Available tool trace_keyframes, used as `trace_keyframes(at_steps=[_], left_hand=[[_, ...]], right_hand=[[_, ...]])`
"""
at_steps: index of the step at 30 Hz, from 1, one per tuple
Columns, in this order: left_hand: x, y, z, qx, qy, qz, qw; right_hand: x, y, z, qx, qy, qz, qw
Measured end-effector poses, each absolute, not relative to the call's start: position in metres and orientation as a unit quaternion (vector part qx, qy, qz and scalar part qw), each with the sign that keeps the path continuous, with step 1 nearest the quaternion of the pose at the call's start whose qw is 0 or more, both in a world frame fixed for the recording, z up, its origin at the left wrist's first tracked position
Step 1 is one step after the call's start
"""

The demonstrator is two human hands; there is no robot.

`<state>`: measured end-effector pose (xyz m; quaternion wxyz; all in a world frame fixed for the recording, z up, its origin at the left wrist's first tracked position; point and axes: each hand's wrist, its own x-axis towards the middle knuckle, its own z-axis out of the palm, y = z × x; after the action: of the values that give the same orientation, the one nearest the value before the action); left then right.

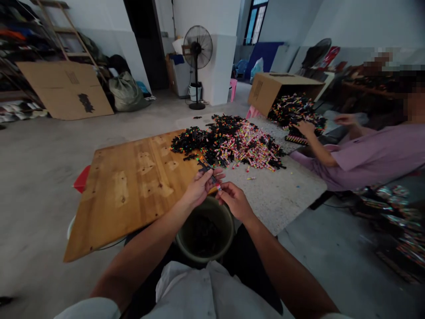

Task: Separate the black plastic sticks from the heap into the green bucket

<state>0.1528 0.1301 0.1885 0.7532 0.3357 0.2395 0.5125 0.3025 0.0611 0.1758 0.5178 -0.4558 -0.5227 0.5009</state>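
Note:
My left hand (200, 187) holds a small black toy gun (205, 167) with a green-orange tip, between thumb and fingers. Close beside it, my right hand (235, 200) pinches a small tube (218, 187) with a red end, which is at the rear of the black piece; whether they are joined cannot be made out. Below both hands is a round bucket (229, 237) with dark pieces inside. Beyond the hands lies a heap of black pieces (192, 141) with coloured tips, next to a heap of pink and yellow tubes (254, 148).
A wooden board (133, 177) lies left of the heaps, a speckled tabletop (285, 195) to the right. At the right sits a person in a pink shirt (378, 155), reaching to pieces spilling from a cardboard box (265, 93). A fan (197, 48) stands behind.

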Motion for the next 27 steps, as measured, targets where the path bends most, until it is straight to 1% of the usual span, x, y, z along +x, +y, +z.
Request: trace_keyframes(at_steps=[7, 13, 18, 27], left_hand=[[0.165, 0.117, 0.201, 0.292, 0.252, 0.512, 0.768], [0.164, 0.114, 0.199, 0.284, 0.251, 0.504, 0.776], [0.166, 0.112, 0.200, 0.303, 0.245, 0.528, 0.754], [0.169, 0.112, 0.197, 0.306, 0.288, 0.526, 0.740]], right_hand=[[0.292, 0.060, 0.171, -0.435, -0.525, 0.494, 0.540], [0.294, 0.057, 0.174, -0.406, -0.473, 0.538, 0.567], [0.297, 0.059, 0.169, -0.401, -0.451, 0.569, 0.558], [0.297, 0.059, 0.169, -0.412, -0.425, 0.574, 0.567]])
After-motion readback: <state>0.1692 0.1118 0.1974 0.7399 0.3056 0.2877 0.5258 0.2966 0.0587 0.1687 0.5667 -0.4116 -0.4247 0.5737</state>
